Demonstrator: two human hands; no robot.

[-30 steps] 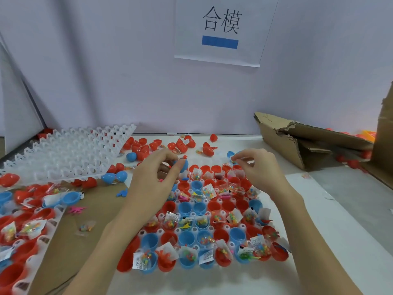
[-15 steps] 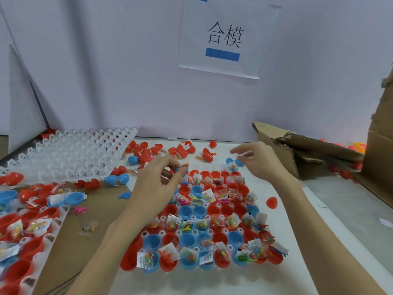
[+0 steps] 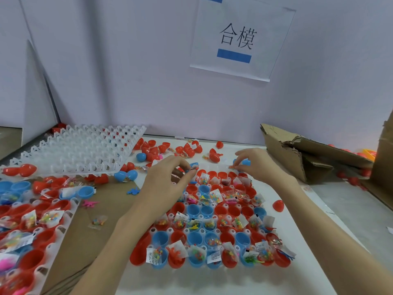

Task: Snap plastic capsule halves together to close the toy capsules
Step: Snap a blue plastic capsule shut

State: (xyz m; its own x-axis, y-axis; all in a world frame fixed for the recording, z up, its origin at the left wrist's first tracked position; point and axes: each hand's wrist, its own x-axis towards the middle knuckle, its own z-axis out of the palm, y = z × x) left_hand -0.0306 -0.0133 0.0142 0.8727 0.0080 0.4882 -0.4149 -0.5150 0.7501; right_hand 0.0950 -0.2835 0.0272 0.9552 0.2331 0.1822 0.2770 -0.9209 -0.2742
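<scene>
Both hands now work at the far edge of the tray (image 3: 168,228). The right hand (image 3: 260,167), empty and spread half a second ago, now pinches a blue capsule (image 3: 244,162) at the far right corner. The left hand (image 3: 168,182) still pinches a small blue piece (image 3: 193,166). No snap yet; most halves (image 3: 197,211) remain open.

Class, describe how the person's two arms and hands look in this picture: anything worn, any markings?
Both arms are bare up to the frame's edge, with no sleeves showing. The left hand and the right hand wear no gloves, and no rings, watch or markings are visible.
</scene>
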